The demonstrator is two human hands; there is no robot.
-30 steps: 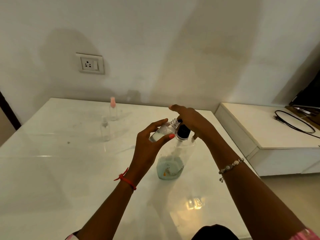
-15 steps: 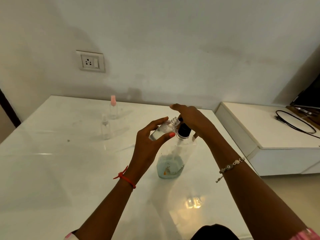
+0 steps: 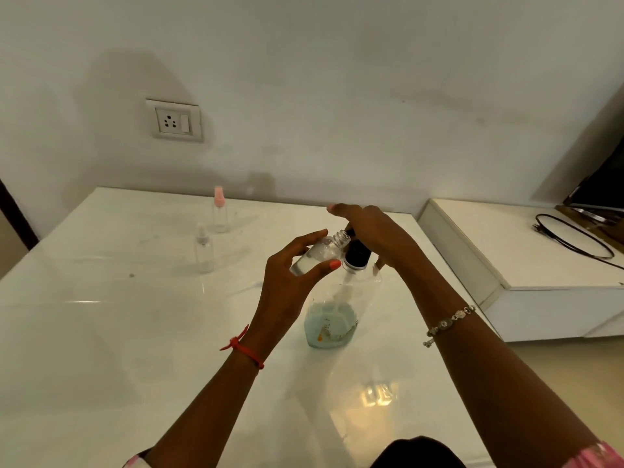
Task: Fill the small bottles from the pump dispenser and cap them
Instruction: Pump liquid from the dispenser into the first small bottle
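While the left hand (image 3: 287, 282) grips a small bottle (image 3: 317, 256) between thumb and curled fingers, it holds it tilted, with the open threaded neck up against the black pump head (image 3: 358, 255) of the pump dispenser (image 3: 341, 309). Clear liquid lies in the lower part of the small bottle. The right hand (image 3: 374, 234) lies over the top of the pump head, its fingers bent down around it, forefinger stretched out to the left and one fingertip showing beside the collar; the nozzle itself is hidden under the hand. The dispenser stands upright on the white table (image 3: 101, 315), with pale blue liquid low in its clear body. Well to the left of the dispenser and farther back stand two more bottles, both capped: a clear-capped bottle (image 3: 203, 248) nearer, a pink-capped bottle (image 3: 220, 211) just behind it. To the right of the dispenser, past the table edge, sits a low white unit (image 3: 540, 251) with a black cable (image 3: 574, 238) looped on top.
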